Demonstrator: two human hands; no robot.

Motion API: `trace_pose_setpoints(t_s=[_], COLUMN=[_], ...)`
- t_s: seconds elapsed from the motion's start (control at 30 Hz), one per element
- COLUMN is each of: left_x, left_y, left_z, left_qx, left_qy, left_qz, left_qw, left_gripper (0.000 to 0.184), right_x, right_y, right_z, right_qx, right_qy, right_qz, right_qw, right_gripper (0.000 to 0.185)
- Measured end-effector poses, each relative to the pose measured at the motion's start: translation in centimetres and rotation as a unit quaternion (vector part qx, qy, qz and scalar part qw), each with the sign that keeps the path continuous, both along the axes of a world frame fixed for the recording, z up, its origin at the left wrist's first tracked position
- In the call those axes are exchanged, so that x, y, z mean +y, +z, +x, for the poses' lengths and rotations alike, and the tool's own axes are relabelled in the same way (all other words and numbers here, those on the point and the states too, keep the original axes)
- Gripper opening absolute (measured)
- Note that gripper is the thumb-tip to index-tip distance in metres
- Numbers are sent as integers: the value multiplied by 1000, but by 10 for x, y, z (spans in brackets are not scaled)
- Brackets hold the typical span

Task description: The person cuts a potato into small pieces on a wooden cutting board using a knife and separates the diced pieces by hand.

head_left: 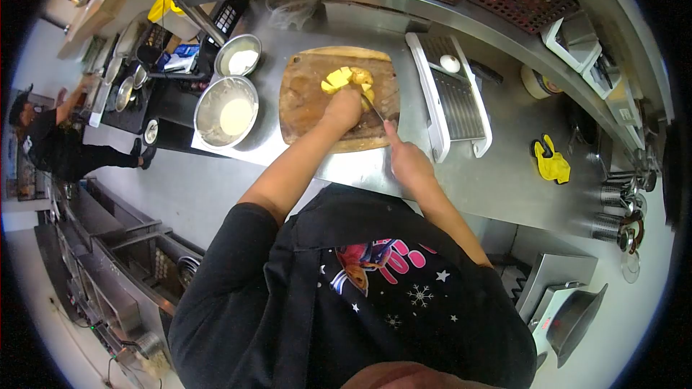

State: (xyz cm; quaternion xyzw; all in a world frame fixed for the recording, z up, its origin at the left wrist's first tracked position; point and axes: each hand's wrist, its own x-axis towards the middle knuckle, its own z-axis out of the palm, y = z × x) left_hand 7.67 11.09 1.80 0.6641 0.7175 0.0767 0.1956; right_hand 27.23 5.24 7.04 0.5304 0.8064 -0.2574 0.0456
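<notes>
On a wooden cutting board (306,104) lie yellow chunks of what look like cut potato (339,79), gathered near the board's upper middle. My left hand (344,109) is closed and presses down on a piece of potato, which it mostly covers. My right hand (411,163) is wrapped round the handle of a knife (376,110). The blade points up and left across the board, its tip beside the potato and close to my left fingers.
Left of the board stand two metal bowls with pale contents, a large one (205,119) and a smaller one (252,45). A white-framed slicer (437,119) with a round white knob or item is on the right. Farther right lies a yellow-and-black glove (551,162). Another person (54,137) stands far left.
</notes>
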Motion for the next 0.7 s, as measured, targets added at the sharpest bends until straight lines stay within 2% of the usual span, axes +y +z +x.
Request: trace_pose_setpoints(t_s=[0.17, 0.27, 0.37, 0.57, 0.7], left_x=[-3, -7, -15, -16, -20], left_y=[-12, -7, -22, -31, -15], left_z=[-3, -8, -13, -18, -15], left_qx=[-4, -66, -35, -13, -5], left_qy=[7, 0, 1, 26, 35], left_qz=[54, 31, 130, 84, 58], left_qw=[999, 997, 991, 996, 998], left_gripper=[25, 23, 26, 27, 21], right_x=[6, 12, 9, -11, -14], right_y=[-21, -8, 9, 12, 9], right_z=[-4, -8, -4, -5, -10], right_qx=[9, -12, -10, -1, 5], right_qy=[8, 5, 9, 29, 26], right_qz=[-3, -35, -38, -1, 10], right_qw=[1000, 999, 999, 1000, 1000], right_gripper=[57, 61, 60, 58, 58])
